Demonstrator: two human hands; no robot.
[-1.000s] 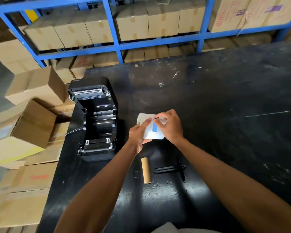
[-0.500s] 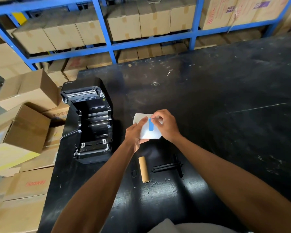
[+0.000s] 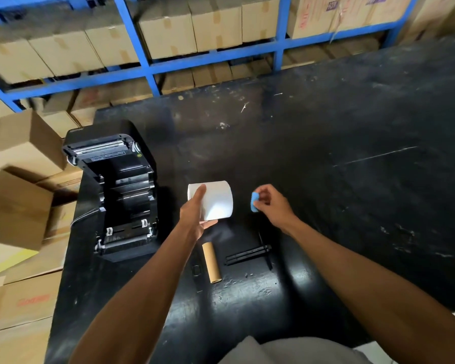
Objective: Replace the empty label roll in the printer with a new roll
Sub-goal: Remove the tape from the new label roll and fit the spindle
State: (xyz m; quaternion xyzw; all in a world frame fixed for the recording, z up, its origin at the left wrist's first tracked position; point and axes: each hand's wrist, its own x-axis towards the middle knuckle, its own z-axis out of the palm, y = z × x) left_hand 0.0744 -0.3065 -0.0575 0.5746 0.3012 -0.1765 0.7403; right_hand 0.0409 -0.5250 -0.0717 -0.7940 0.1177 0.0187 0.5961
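Note:
My left hand (image 3: 196,216) grips a white new label roll (image 3: 217,199) above the black table, thumb on its near-left side. My right hand (image 3: 272,206) is apart from the roll, to its right, pinching a small strip of blue tape (image 3: 254,202) between thumb and fingers. The black label printer (image 3: 116,190) stands at the table's left edge with its lid open and its roll bay showing no roll. An empty brown cardboard core (image 3: 211,262) lies on the table below my left hand. A black roll spindle (image 3: 248,254) lies just right of the core.
The black table (image 3: 352,179) stretches far to the right and back. Cardboard boxes (image 3: 16,206) are stacked to the left of the table. A blue shelf rack (image 3: 210,59) full of boxes stands behind it.
The blue tape strip has come off the white roll. My right hand has pulled away to the right with the tape, while my left hand keeps hold of the roll.

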